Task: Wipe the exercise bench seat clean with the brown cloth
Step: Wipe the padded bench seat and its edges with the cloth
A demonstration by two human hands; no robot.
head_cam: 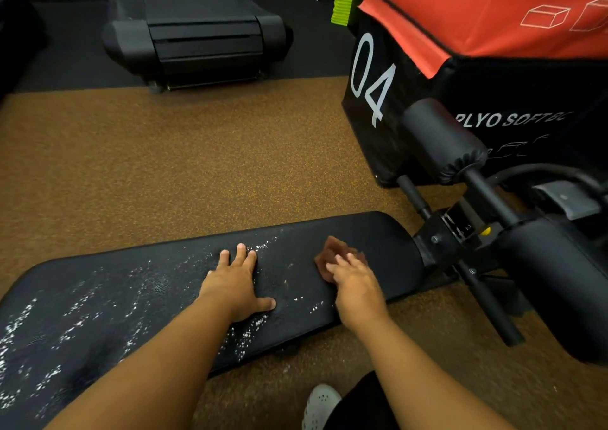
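Right hand (357, 284) presses flat on the brown cloth (335, 255), fingers spread over it rather than curled around it; the cloth bunches out beyond the fingertips, toward the far edge of the padding. Left hand (237, 284) lies open, palm down, on the exercise bench seat (138, 298), fingers splayed and thumb stretched out toward the right hand, holding nothing. Two hands, one cloth, one bench pad.

From the head camera, the black pad's long axis runs from the lower left, beyond the left forearm, up to the right, where its rounded end sits just past the cloth. Both hands are on the right half of the pad, near each other but apart, with bare padding between them. White specks (82, 311) scatter over the pad to the left of the left hand, and a few lie between the two hands and by the left fingertips. The patch around the cloth looks darker and mostly free of specks.

Beyond the right hand, the bench frame carries two black foam rollers (444, 140) on a bar. Behind them stands one black and red plyo box (477, 28) marked 04. Far ahead of the left hand sits one treadmill (197, 28). Below the right forearm, one white perforated shoe (320, 406) rests on the brown speckled floor (164, 166).
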